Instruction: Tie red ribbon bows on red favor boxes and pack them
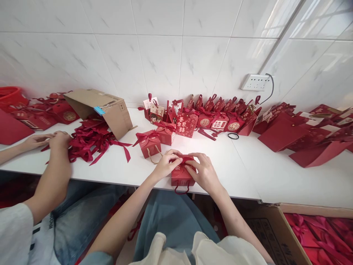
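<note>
A small red gift box (pixel 182 179) with a dark red cord handle hanging at its front stands at the table's near edge. Over its top lies a red ribbon (pixel 184 162), partly covered by fingers. My left hand (pixel 167 164) pinches the ribbon from the left, its thumb and fingers curled at the box top. From the right, my right hand (pixel 203 170) grips the ribbon too, with its thumb over the lid. Just behind my left hand are two finished-looking boxes with bows, the nearer box (pixel 150 148) having a gold cord handle.
Several decorated boxes (pixel 205 121) line the wall. Red ribbons (pixel 92 141) spill from a tipped cardboard box (pixel 118 114) on the left, beside a co-worker's hands (pixel 59 141). Larger red boxes (pixel 286 130) stand right. Below is a carton (pixel 264 228) of red boxes; a black ring (pixel 233 136) lies behind.
</note>
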{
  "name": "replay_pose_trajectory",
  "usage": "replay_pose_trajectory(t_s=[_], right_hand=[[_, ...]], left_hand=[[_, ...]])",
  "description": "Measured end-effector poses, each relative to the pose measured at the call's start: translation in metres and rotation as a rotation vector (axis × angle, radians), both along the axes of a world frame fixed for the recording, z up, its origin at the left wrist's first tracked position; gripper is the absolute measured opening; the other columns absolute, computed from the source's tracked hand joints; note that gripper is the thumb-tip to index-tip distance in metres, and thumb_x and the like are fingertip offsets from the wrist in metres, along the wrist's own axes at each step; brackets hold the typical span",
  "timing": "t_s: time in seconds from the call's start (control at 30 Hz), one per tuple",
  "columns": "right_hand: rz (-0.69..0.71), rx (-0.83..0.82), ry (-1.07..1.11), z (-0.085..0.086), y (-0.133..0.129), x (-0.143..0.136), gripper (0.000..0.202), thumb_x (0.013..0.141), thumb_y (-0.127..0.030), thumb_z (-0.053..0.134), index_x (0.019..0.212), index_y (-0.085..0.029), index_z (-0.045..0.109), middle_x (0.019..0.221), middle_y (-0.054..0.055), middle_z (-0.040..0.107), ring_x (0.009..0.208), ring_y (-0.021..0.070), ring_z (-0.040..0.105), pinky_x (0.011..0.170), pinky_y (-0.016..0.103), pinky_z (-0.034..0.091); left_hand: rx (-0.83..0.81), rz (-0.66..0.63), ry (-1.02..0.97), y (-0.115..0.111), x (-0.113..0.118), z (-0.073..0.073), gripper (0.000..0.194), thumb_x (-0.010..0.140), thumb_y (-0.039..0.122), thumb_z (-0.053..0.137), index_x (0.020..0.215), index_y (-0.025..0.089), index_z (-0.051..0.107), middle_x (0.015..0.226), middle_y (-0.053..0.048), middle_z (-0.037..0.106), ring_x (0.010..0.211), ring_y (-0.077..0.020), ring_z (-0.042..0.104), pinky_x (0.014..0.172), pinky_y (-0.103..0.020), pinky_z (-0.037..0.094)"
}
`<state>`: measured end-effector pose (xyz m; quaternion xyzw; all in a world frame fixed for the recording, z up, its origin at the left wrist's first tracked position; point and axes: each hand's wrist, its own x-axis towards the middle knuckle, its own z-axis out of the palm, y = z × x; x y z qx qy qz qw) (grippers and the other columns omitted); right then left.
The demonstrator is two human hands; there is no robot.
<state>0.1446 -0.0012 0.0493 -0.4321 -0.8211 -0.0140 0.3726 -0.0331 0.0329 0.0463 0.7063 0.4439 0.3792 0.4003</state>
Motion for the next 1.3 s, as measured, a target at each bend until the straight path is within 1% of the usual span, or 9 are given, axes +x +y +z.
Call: replay_pose_trajectory(t_s=[0.1, 0.23, 0.47, 0.63, 0.8, 0.97, 1.1, 1.2, 1.3], right_hand=[[0.004, 0.008, -0.005, -0.002, 0.003, -0.001, 0.013, 0.086, -0.021, 0.055, 0.091, -0.017, 0.067, 0.105, 0.011, 0.062, 0.090, 0.0234, 0.055, 0.075, 0.039, 0.047], [0.019, -0.009, -0.008, -0.001, 0.007, -0.005, 0.014, 0.087, -0.022, 0.056, 0.087, -0.019, 0.069, 0.104, 0.010, 0.063, 0.089, 0.0221, 0.055, 0.075, 0.038, 0.046], [0.101, 0.032, -0.097, 0.003, 0.013, -0.005, 0.020, 0.090, -0.018, 0.050, 0.078, -0.016, 0.066, 0.087, 0.007, 0.064, 0.084, 0.0190, 0.056, 0.074, 0.035, 0.044], [0.120, 0.061, -0.169, 0.007, 0.012, 0.000, 0.023, 0.092, -0.018, 0.046, 0.078, -0.016, 0.064, 0.087, 0.008, 0.064, 0.085, 0.0191, 0.055, 0.074, 0.034, 0.043], [0.137, 0.068, -0.182, 0.008, 0.012, 0.005, 0.022, 0.092, -0.017, 0.046, 0.078, -0.017, 0.063, 0.088, 0.008, 0.063, 0.085, 0.0191, 0.055, 0.073, 0.034, 0.044], [0.131, 0.047, -0.203, 0.012, 0.010, 0.010, 0.019, 0.091, -0.018, 0.048, 0.079, -0.016, 0.062, 0.087, 0.008, 0.063, 0.084, 0.0202, 0.055, 0.071, 0.034, 0.044], [0.102, 0.013, -0.275, 0.019, 0.006, 0.014, 0.018, 0.091, -0.018, 0.047, 0.081, -0.017, 0.062, 0.087, 0.009, 0.061, 0.084, 0.0213, 0.054, 0.070, 0.035, 0.044], [0.071, 0.026, -0.331, 0.024, 0.004, 0.017, 0.020, 0.091, -0.017, 0.046, 0.080, -0.016, 0.063, 0.087, 0.009, 0.061, 0.082, 0.0214, 0.054, 0.068, 0.034, 0.043], [0.039, 0.070, -0.360, 0.023, 0.004, 0.019, 0.024, 0.092, -0.016, 0.044, 0.077, -0.017, 0.063, 0.085, 0.009, 0.060, 0.078, 0.0209, 0.053, 0.066, 0.034, 0.041]], left_hand=[[0.001, -0.010, 0.001, 0.000, -0.001, 0.001, 0.023, 0.082, 0.031, 0.052, 0.071, 0.017, 0.066, 0.105, -0.008, 0.061, 0.103, -0.0210, 0.055, 0.090, -0.035, 0.044], [0.029, -0.046, 0.020, 0.000, -0.001, 0.001, 0.023, 0.082, 0.030, 0.052, 0.072, 0.018, 0.068, 0.106, -0.007, 0.061, 0.105, -0.0208, 0.055, 0.094, -0.037, 0.043], [0.041, -0.055, 0.044, 0.002, -0.004, -0.001, 0.023, 0.082, 0.031, 0.053, 0.073, 0.019, 0.070, 0.106, -0.007, 0.062, 0.103, -0.0209, 0.057, 0.096, -0.038, 0.042], [0.051, -0.063, 0.050, 0.003, -0.006, 0.001, 0.027, 0.085, 0.034, 0.051, 0.072, 0.019, 0.070, 0.107, -0.007, 0.063, 0.105, -0.0211, 0.056, 0.097, -0.037, 0.042], [0.046, -0.062, 0.058, 0.003, -0.008, 0.005, 0.029, 0.085, 0.033, 0.050, 0.068, 0.018, 0.069, 0.106, -0.007, 0.064, 0.103, -0.0209, 0.057, 0.095, -0.036, 0.042], [0.088, 0.009, 0.127, 0.000, -0.009, 0.010, 0.027, 0.083, 0.030, 0.052, 0.066, 0.018, 0.068, 0.102, -0.006, 0.064, 0.098, -0.0208, 0.058, 0.093, -0.037, 0.042], [0.143, 0.058, 0.252, -0.006, -0.014, 0.014, 0.026, 0.084, 0.030, 0.051, 0.067, 0.019, 0.067, 0.098, -0.005, 0.063, 0.095, -0.0209, 0.056, 0.092, -0.040, 0.040], [0.194, 0.105, 0.343, -0.014, -0.018, 0.013, 0.025, 0.085, 0.029, 0.050, 0.068, 0.019, 0.065, 0.097, -0.005, 0.061, 0.096, -0.0219, 0.054, 0.092, -0.043, 0.038], [0.274, 0.192, 0.365, -0.023, -0.017, 0.008, 0.023, 0.085, 0.028, 0.050, 0.067, 0.018, 0.061, 0.094, -0.006, 0.057, 0.095, -0.0219, 0.051, 0.092, -0.043, 0.037]])
